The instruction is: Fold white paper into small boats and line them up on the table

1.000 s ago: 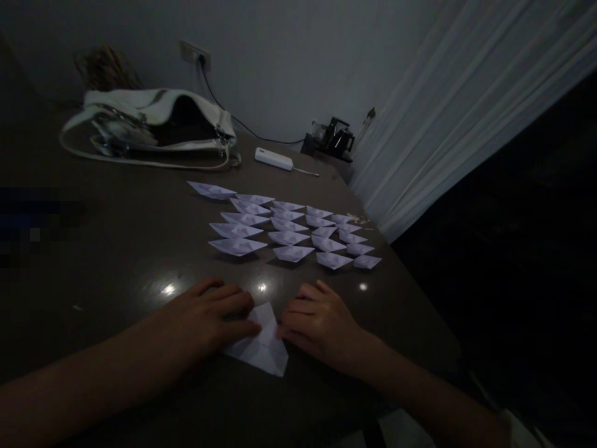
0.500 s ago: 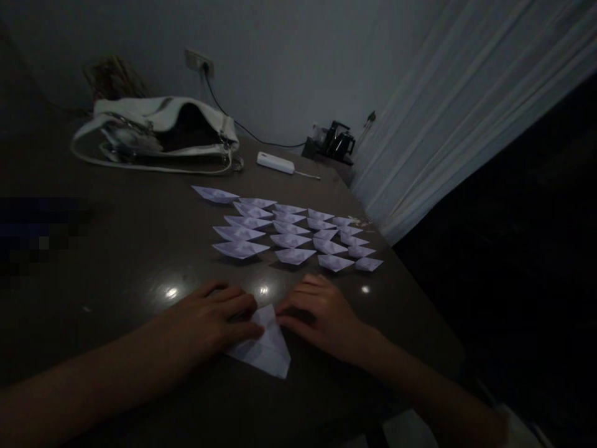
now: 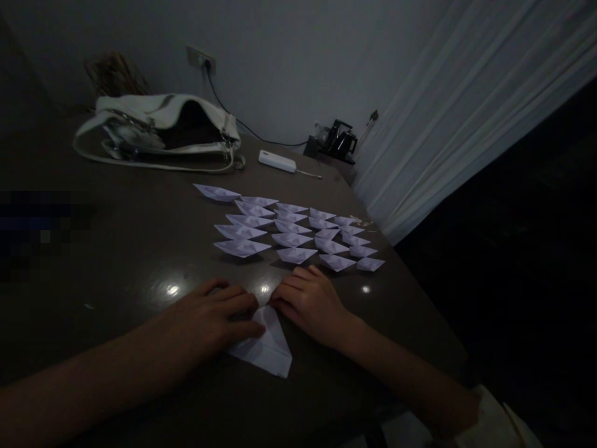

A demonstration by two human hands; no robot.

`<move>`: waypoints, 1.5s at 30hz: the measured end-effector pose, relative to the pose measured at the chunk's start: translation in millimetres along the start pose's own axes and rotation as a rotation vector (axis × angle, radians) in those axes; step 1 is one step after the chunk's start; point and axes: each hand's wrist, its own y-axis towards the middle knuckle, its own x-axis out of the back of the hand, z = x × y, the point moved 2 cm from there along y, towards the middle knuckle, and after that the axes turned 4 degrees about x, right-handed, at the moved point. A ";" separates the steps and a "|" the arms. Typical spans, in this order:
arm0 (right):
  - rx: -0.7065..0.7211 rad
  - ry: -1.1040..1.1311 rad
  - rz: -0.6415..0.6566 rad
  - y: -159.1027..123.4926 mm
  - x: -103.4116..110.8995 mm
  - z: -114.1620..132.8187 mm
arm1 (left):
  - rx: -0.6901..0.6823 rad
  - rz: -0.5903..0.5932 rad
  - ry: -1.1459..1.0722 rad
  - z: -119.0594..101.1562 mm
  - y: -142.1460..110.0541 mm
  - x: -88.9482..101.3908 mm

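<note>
A partly folded sheet of white paper [image 3: 270,347] lies on the dark table, its narrow end pointing away from me. My left hand [image 3: 217,317] holds its left side, the thumb resting on top and the other fingers curled by the upper edge. At the far tip, the fingers of my right hand [image 3: 310,302] are pinched together on the paper; the exact contact is hidden behind the fingertips. Beyond both hands stand several folded paper boats in rows, among them a near left boat [image 3: 242,248] and a near right boat [image 3: 370,265].
An open white handbag [image 3: 163,134] sits at the back left of the table [image 3: 153,218]. A white stick-shaped device [image 3: 277,161] with a short cord lies behind the boats. Black kettle-like items [image 3: 342,142] stand at the far corner, near a white curtain [image 3: 433,124].
My right hand has moved slightly away from me and left, up to the paper's tip, and its fingers have drawn closer together. My left hand and the paper have hardly moved.
</note>
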 end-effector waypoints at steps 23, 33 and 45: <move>-0.085 0.042 -0.055 -5.7 -0.9 4.3 | -0.006 0.019 0.038 2.3 -1.5 -3.7; -0.008 -0.006 0.028 -10.1 7.2 7.2 | 0.010 0.027 0.015 2.1 -1.9 -3.2; 0.014 0.089 -0.027 -7.9 2.6 -3.4 | 0.023 0.050 0.046 2.2 -1.7 -3.6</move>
